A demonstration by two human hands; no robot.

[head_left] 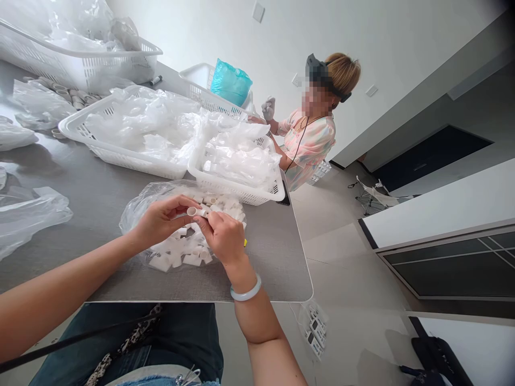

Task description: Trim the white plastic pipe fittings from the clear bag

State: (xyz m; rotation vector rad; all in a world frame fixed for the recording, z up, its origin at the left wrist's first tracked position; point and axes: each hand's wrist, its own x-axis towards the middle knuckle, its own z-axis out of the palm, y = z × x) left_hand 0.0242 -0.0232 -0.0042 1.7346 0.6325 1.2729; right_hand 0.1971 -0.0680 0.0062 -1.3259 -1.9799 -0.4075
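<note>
Probably light, stiff and slippery, the white fitting [198, 212] suits holding by its outer wall, where left hand [166, 217] and right hand [223, 234] each pinch it in a narrow grip.

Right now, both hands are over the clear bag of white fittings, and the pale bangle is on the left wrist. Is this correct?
No: the head view shows the pale bangle on the right wrist, not the left. The left hand and right hand are over the clear bag.
</note>
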